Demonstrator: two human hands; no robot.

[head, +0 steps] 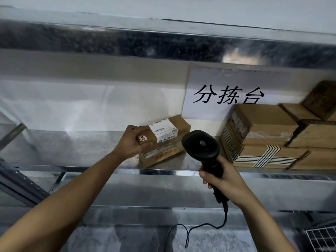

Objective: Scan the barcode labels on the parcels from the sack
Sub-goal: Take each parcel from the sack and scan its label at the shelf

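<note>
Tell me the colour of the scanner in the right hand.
Black, cable included; the scanner shows best in the head view, gripped by the right hand.

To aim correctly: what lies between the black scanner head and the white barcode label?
In the head view, nothing: only bare brown cardboard parcel separates black scanner head from white barcode label.

**Dim, cool light with glare on metal and bent edges**

The scene is rather dim and has a cool grey tone. The metal shelf (76, 148) reflects a soft white glare at its left part, and the upper shelf edge (163, 44) shows a warm bright spot at the right. The left hand (130, 141) and the parcel (163, 137) throw only weak, soft shadows. The whole picture is slightly soft; the print on the white label (162, 130) is not readable. The stacked boxes (272, 135) at the right edge are smeared. Straight shelf lines curve from the wide-angle lens.
</note>
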